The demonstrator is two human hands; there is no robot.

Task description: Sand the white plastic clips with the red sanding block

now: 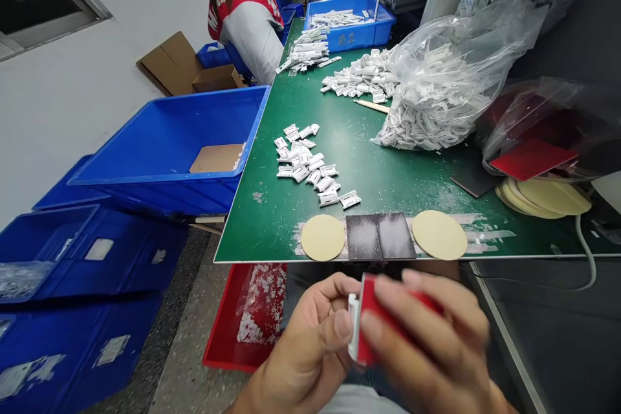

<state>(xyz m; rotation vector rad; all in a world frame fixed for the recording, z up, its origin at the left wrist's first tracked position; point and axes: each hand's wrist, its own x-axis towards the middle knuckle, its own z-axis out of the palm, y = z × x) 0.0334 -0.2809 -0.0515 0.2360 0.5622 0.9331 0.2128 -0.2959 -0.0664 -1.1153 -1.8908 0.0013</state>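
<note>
Green table [388, 187]: white clip pile [308, 165], plastic bag [446, 77], two tan discs [323, 237]; blue bin [169, 142] left.

My left hand [310, 349] and right hand [427, 349] are both bare: no gloves, rings or watch showing. My fingernails are short and plain. No sleeve reaches either wrist; a pale garment shows just below them.

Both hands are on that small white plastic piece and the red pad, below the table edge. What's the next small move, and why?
Probably press the red pad flat onto the small white plastic piece. The left hand pinches the piece by its edge, and the right hand has its fingers spread over the pad, which already lies against it.
</note>
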